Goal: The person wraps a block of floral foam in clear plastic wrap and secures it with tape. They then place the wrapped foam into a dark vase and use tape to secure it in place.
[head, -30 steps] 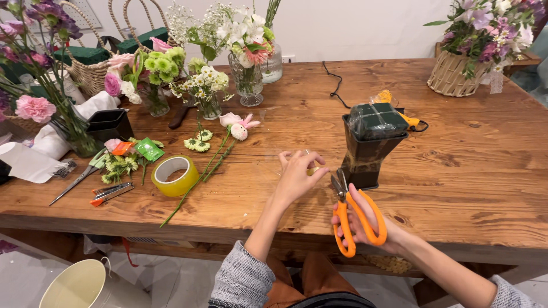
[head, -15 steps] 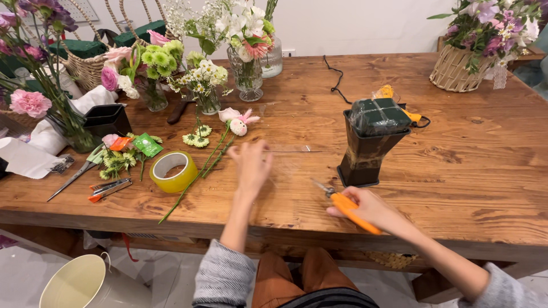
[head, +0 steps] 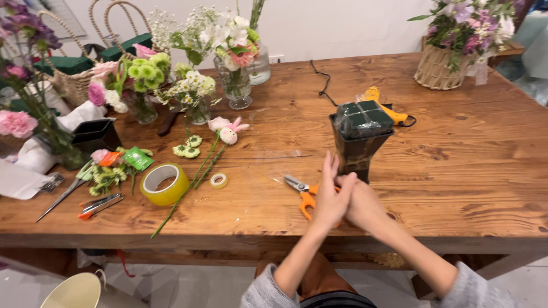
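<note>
My left hand and my right hand are pressed together just above the table's front edge. The left hand's fingers are stretched out flat and lie over the right hand's fingers, hiding them. Orange-handled scissors lie on the wooden table right under and to the left of my hands, with the blades pointing left. Just behind my hands stands a black pot filled with wrapped green floral foam.
A yellow tape roll, a small tape roll, cut flower stems and other scissors lie at the left. Glass vases of flowers stand at the back. A yellow glue gun and a flower basket are on the right.
My right hand has laid the orange scissors down on the table and let go. My left hand has swung back from the left, and both hands now meet in front of the pot.
</note>
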